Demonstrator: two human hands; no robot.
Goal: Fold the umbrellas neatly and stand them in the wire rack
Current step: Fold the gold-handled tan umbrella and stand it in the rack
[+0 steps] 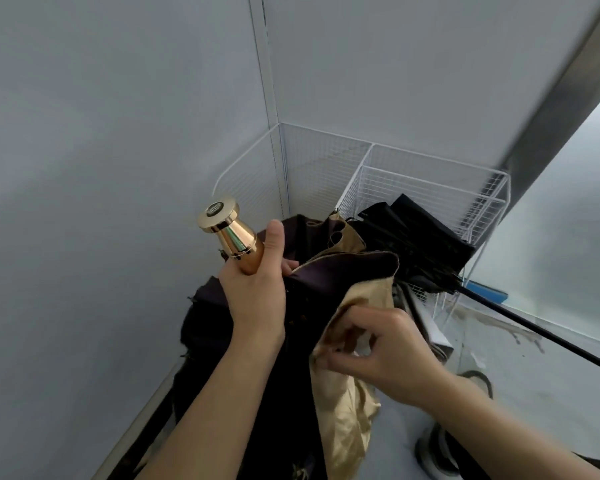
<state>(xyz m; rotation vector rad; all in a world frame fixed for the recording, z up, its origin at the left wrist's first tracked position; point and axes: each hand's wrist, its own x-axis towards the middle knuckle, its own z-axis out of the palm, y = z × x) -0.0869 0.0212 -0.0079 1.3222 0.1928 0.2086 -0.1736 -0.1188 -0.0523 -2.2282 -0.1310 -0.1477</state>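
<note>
The gold-lined umbrella [343, 271] is held by its handle [229, 233] in the curled left hand [257, 292], its fabric edge pinched by the right hand [388, 348], just before the wall-cornered wire rack [430, 174], against which a black umbrella [420, 237] is leant.

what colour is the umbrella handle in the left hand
Shiny gold handle, clearest in the head view.

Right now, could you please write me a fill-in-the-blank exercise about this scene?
1. The left hand grips the ____ handle.
2. The gold canopy is pinched by the ____ hand.
3. The umbrella resting on the rack is ____.
Missing words: gold; right; black.
</note>
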